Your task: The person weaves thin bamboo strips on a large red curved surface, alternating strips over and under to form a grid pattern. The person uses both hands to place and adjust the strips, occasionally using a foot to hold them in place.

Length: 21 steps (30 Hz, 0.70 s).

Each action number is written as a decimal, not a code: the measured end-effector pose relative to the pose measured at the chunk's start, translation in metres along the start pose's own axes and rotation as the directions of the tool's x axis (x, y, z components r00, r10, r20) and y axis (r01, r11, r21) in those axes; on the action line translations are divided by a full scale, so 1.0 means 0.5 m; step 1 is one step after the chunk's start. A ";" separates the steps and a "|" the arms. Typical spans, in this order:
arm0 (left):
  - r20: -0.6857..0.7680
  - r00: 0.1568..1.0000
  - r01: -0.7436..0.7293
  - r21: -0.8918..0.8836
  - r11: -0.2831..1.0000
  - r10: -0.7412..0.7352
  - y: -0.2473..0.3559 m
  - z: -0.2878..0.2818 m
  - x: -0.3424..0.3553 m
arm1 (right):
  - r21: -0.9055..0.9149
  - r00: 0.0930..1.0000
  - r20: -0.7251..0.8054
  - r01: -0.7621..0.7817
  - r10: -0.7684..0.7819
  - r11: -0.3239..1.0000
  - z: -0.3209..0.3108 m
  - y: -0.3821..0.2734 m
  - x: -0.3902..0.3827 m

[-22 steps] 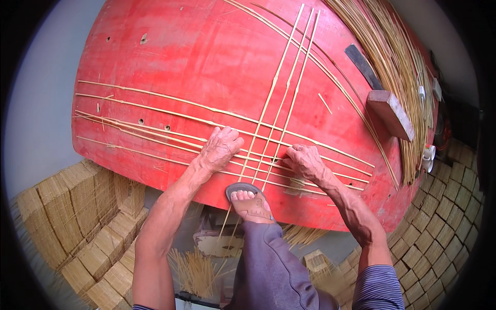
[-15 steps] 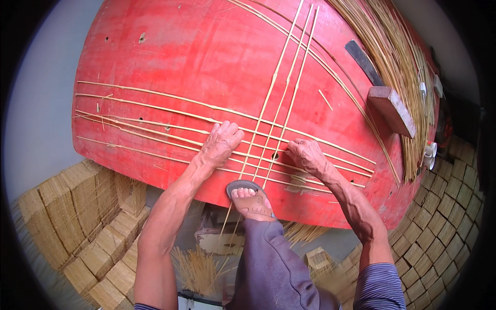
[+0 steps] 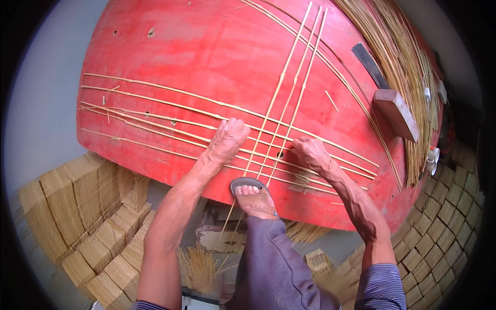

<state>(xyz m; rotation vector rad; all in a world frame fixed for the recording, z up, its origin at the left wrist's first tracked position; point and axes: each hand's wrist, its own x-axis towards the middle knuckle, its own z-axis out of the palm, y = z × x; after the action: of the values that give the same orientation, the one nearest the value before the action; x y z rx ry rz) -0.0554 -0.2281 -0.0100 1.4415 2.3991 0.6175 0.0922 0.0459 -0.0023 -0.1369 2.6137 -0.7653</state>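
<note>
Several long, thin bamboo strips [image 3: 170,105] lie side to side on a red board [image 3: 170,46], crossed by three strips [image 3: 293,77] running away from me in an open lattice. My left hand [image 3: 227,140] is closed, knuckles up, on a crosswise strip just left of the crossings. To their right, my right hand [image 3: 311,152] is closed on what looks like the same strip; its fingertips are partly hidden. My sandalled foot [image 3: 249,190] presses on the near ends of the lengthwise strips at the board's front edge.
A dark flat blade [image 3: 370,64] and a brick-like block [image 3: 396,114] rest on the right, beside a long bundle of thin strips [image 3: 398,46]. Stacked bundles of cut strips [image 3: 67,199] stand at lower left, with more bundles [image 3: 439,222] at lower right. Loose offcuts [image 3: 199,266] lie below the board.
The whole scene has shifted slightly rightward in the picture. Both hands stay closed at nearly the same places on the lattice, and the foot has not moved from the strips.
</note>
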 end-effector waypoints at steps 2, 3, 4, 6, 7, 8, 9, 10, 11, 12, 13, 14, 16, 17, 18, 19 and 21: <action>-0.015 0.998 0.062 -0.017 0.998 -0.063 0.015 -0.009 -0.006 | 0.023 1.000 0.012 -0.015 0.015 1.000 -0.018 -0.009 -0.005; -0.058 0.994 0.092 -0.050 0.994 -0.095 0.028 -0.016 -0.009 | 0.029 1.000 -0.007 -0.018 0.018 0.999 -0.013 -0.004 -0.008; -0.098 0.987 0.122 -0.087 0.989 -0.130 0.040 -0.021 -0.018 | 0.089 0.998 -0.046 -0.027 0.031 0.996 -0.013 -0.007 -0.013; -0.166 0.961 0.203 -0.124 0.971 -0.222 0.070 -0.028 -0.051 | 0.208 0.991 -0.119 -0.041 0.067 0.977 -0.016 -0.012 -0.031; -0.176 0.947 0.248 -0.140 0.959 -0.270 0.085 -0.027 -0.074 | 0.260 0.977 -0.198 -0.021 0.075 0.965 -0.018 -0.018 -0.048; -0.184 0.930 0.291 -0.158 0.944 -0.318 0.101 -0.024 -0.095 | 0.228 0.969 -0.209 -0.081 0.130 0.970 -0.020 -0.027 -0.071; -0.195 0.910 0.324 -0.212 0.922 -0.365 0.117 -0.020 -0.115 | 0.195 0.957 -0.221 -0.144 0.186 0.970 -0.025 -0.041 -0.098; -0.164 0.869 0.405 -0.307 0.861 -0.467 0.129 -0.011 -0.139 | 0.165 0.943 -0.233 -0.202 0.237 0.965 -0.025 -0.054 -0.126; -0.124 0.819 0.476 -0.397 0.784 -0.560 0.139 0.004 -0.162 | 0.171 0.940 -0.206 -0.238 0.271 0.956 -0.010 -0.056 -0.156; -0.078 0.763 0.533 -0.485 0.693 -0.642 0.144 0.020 -0.175 | 0.171 0.935 -0.182 -0.276 0.306 0.946 0.008 -0.049 -0.187; -0.097 0.763 0.513 -0.510 0.690 -0.640 0.143 0.030 -0.185 | 0.157 0.921 -0.101 -0.360 0.377 0.920 0.030 -0.040 -0.214; -0.118 0.761 0.491 -0.537 0.686 -0.638 0.140 0.041 -0.191 | 0.188 0.920 -0.112 -0.352 0.376 0.917 0.049 -0.032 -0.232; -0.161 0.756 0.442 -0.590 0.676 -0.634 0.133 0.064 -0.199 | 0.247 0.917 -0.134 -0.335 0.375 0.909 0.080 -0.014 -0.259; -0.217 0.772 0.412 -0.545 0.731 -0.597 0.128 0.078 -0.196 | 0.204 0.933 -0.222 -0.238 0.282 0.949 0.092 0.004 -0.264; -0.209 0.767 0.427 -0.539 0.726 -0.606 0.132 0.083 -0.202 | 0.213 0.934 -0.217 -0.239 0.285 0.947 0.116 0.022 -0.269; -0.201 0.767 0.435 -0.536 0.724 -0.610 0.132 0.085 -0.208 | 0.219 0.931 -0.215 -0.247 0.294 0.944 0.142 0.036 -0.273; -0.165 0.746 0.470 -0.554 0.687 -0.645 0.130 0.082 -0.231 | 0.140 0.929 -0.232 -0.262 0.289 0.955 0.149 0.016 -0.257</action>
<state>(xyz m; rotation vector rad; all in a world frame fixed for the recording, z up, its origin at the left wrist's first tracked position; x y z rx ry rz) 0.0663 -0.2948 -0.0123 0.3444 2.4849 1.2600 0.2404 0.0423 -0.0176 0.3766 2.7331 -0.8639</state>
